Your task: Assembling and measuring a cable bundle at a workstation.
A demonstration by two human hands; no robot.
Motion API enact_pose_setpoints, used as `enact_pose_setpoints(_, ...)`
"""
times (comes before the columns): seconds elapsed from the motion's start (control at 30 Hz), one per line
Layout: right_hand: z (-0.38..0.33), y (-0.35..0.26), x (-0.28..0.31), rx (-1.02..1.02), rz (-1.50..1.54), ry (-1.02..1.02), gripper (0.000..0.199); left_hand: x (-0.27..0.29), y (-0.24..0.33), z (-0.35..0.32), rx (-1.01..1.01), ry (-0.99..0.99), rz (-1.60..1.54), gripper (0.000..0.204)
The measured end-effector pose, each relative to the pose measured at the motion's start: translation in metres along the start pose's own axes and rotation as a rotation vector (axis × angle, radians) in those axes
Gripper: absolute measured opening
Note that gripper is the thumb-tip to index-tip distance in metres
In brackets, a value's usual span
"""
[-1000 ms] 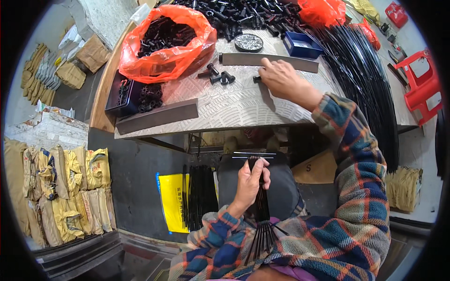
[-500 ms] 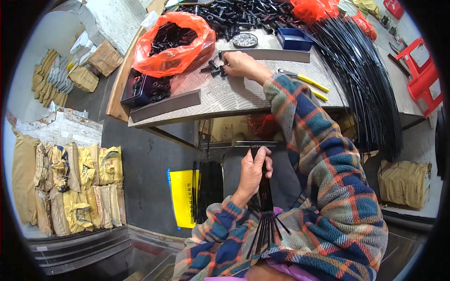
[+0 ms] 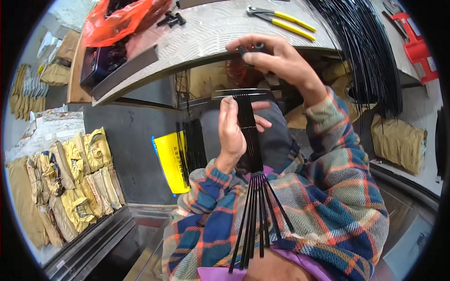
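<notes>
Left hand (image 3: pixel 233 133) is clamped around a bundle of thin black rods (image 3: pixel 250 140), held upright over the lap; rod ends fan out below the grip across the plaid sleeve (image 3: pixel 328 187). A thin crossbar (image 3: pixel 241 92) sits across the top of the bundle. Right hand (image 3: pixel 276 58), above and just beyond, pinches a small black cylindrical part (image 3: pixel 251 48) between fingertips at the table edge (image 3: pixel 197 51). On the floor at left, a flat yellow packet (image 3: pixel 171 161) stands beside more black rods. Farther left, a row of yellow-brown wrapped bundles (image 3: pixel 70 182). On the table: yellow-handled pliers (image 3: pixel 281 21), orange plastic bag (image 3: pixel 117 23), dark box of black parts (image 3: pixel 101 65). Long black rods (image 3: pixel 365 47) hang off the table at right; a tan parcel (image 3: pixel 398 140) lies below them.
</notes>
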State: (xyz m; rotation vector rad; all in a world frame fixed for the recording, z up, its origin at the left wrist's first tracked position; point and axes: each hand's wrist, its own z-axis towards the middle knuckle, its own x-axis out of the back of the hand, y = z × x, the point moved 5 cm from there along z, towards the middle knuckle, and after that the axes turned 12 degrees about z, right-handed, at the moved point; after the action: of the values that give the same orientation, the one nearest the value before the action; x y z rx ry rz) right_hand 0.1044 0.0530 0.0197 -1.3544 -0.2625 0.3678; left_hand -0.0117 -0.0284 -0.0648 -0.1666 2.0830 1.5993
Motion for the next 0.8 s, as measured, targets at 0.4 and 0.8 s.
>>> enact_pose_setpoints(0.4,-0.029,0.018,0.009,-0.019,0.362,0.105,0.031,-0.019,0.0,-0.013,-0.1,-0.025,0.114,0.021)
enact_pose_setpoints(0.8,-0.041,0.025,-0.007,-0.124,0.457,0.005,0.034,-0.035,0.008,-0.036,-0.217,0.023,0.12,0.03)
